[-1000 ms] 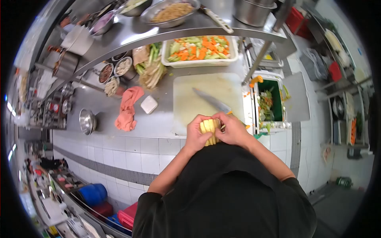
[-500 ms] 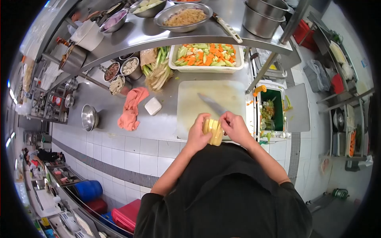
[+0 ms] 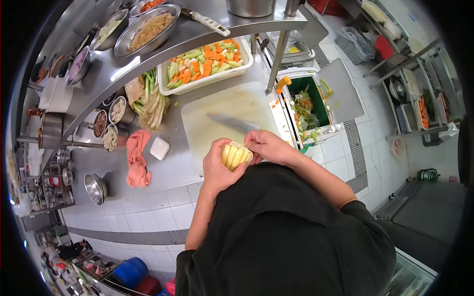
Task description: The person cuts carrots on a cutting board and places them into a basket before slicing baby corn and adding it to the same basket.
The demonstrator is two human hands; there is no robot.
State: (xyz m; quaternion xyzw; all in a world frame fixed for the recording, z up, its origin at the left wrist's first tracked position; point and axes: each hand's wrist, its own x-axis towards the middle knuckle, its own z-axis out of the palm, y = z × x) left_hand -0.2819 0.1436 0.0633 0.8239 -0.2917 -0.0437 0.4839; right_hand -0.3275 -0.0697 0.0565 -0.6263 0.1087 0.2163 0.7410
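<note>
My left hand (image 3: 217,162) is wrapped round a small clear pack of baby corn (image 3: 236,157), its yellow pieces lying side by side. At the pack's right edge, the fingers of my right hand (image 3: 266,146) are pinched on the rim or its wrapping; the exact grip is partly hidden. Both hands are over the near edge of a pale cutting board (image 3: 197,121), close to my apron. Just beyond them a knife (image 3: 232,121) lies flat on the board, its handle end hidden by my right hand.
A white basket of cut vegetables (image 3: 167,90) stands behind the board. Left are a pink cloth (image 3: 138,160), a white block-shaped pack (image 3: 159,148) and a metal bowl (image 3: 95,189). A green-lined waste bin (image 3: 323,111) is to the right. A steel shelf (image 3: 185,42) overhangs the counter.
My view has turned, so the counter appears shifted left and tilted. The pack has been tipped so its corn faces up more, with both hands still on it.
</note>
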